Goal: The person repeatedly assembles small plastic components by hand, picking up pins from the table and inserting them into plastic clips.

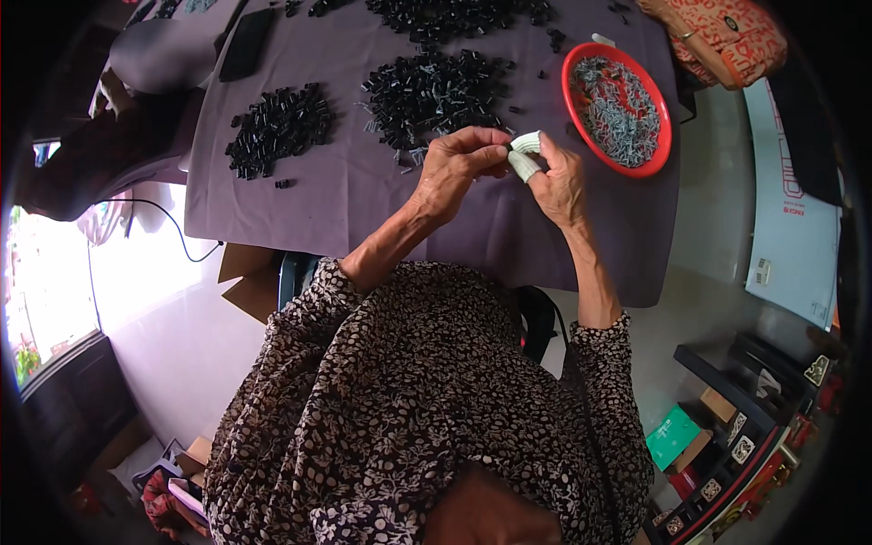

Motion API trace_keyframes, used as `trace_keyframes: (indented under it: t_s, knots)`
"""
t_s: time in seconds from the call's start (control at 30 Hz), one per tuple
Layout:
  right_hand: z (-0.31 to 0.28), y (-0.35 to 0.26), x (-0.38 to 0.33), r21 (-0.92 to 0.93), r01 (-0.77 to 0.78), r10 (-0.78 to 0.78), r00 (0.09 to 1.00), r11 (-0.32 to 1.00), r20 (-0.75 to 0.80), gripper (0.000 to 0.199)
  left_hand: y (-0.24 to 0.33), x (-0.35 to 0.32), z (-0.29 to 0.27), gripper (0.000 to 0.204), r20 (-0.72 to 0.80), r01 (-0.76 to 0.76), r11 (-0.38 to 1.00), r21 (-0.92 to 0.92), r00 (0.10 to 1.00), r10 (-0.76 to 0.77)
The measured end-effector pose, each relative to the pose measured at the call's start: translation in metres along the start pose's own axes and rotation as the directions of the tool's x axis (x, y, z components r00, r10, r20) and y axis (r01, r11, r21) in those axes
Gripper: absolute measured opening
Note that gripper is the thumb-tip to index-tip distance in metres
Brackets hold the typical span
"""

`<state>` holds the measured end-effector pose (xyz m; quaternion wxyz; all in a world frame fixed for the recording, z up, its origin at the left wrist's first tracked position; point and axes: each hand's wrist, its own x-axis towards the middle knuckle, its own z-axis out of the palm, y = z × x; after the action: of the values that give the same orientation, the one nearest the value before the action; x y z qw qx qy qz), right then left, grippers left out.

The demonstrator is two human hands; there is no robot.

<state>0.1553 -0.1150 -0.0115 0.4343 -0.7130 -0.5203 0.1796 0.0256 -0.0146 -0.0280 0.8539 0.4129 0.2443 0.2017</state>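
My left hand (450,170) and my right hand (560,184) meet over the near part of the cloth-covered table. Both are closed in a pinch, fingertip to fingertip. Pale ribbed finger covers (527,145) wrap the thumb and forefinger of the right hand. Whatever sits between the fingertips is too small and hidden to name. Just beyond my hands lies a heap of small black plastic pieces (436,91), with grey slender pieces (411,156) mixed in at its near edge. To the right, a red oval basin (667,136) holds many grey slender pieces (618,113).
A smaller black heap (280,130) lies left on the purple-grey tablecloth (272,213); another (436,16) is farther back. A dark flat object (246,45) rests at the far left. Another person's arm (699,45) shows at the far right, and another person (104,109) at the left.
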Motion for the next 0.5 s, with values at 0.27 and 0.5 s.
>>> trace_keyframes:
  t_s: [0.27, 0.5]
  knots:
    - [-0.005, 0.020, 0.013, -0.139, -0.047, 0.047, 0.999, 0.989, 0.002, 0.011, -0.015, 0.000, -0.023, 0.011, -0.018, 0.083, 0.993, -0.086, 0.996, -0.085]
    - [0.008, 0.055, 0.037, -0.556, 0.283, -0.240, 0.959, 0.782, 0.151, 0.010, -0.001, 0.002, -0.027, 0.010, -0.004, 0.060, 0.997, -0.045, 0.998, -0.060]
